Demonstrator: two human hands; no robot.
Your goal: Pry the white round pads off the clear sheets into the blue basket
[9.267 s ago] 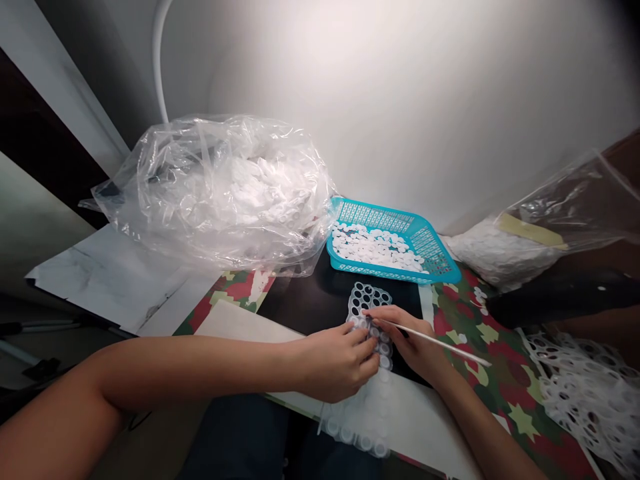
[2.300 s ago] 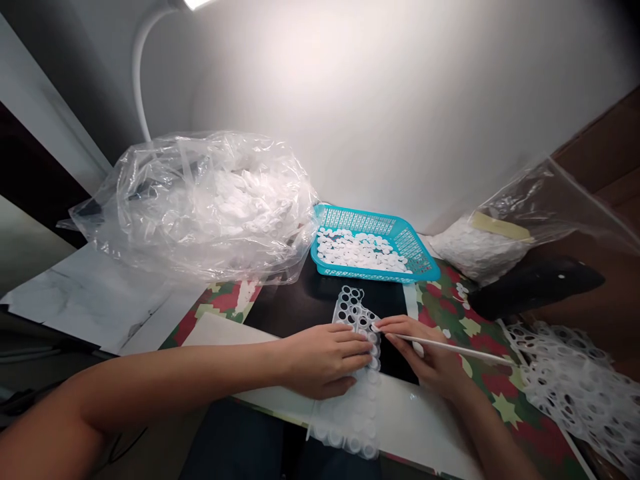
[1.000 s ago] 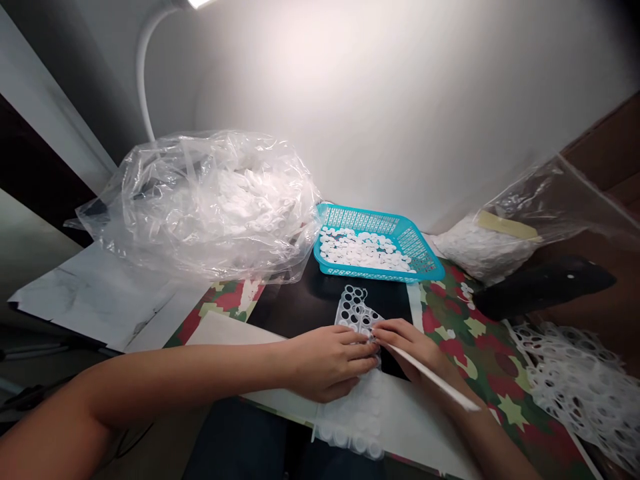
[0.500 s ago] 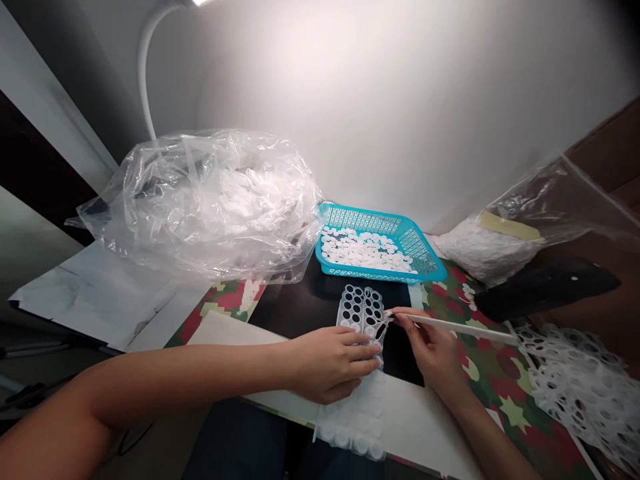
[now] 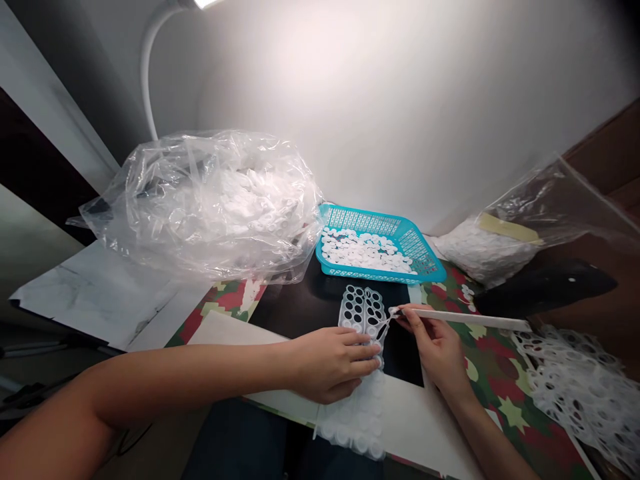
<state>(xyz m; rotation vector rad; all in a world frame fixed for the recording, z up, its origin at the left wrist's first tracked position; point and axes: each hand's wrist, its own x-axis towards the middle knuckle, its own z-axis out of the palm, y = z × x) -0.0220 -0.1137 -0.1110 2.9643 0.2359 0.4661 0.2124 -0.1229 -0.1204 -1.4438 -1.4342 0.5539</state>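
A white perforated plastic sheet (image 5: 361, 313) with round holes and round discs lies on a dark mat before me. My left hand (image 5: 330, 363) lies on its middle, fingers pressed down flat on it. My right hand (image 5: 434, 343) is closed on a thin white stick (image 5: 465, 320), whose tip touches the sheet's right edge where a strip lifts. The near end of the sheet (image 5: 353, 427) hangs over the table edge.
A teal basket (image 5: 430, 263) holding several white discs stands behind the sheet. A big clear bag (image 5: 210, 200) sits at the left, a second bag (image 5: 525, 233) at the right. Punched-out white webbing (image 5: 580, 387) is piled at the far right. A lamp arm (image 5: 150, 60) rises behind.
My right hand has swung the stick from pointing down-right to lying level, its tip now at the sheet's right edge. The sheet's far end lies flatter. My left hand has stayed put.
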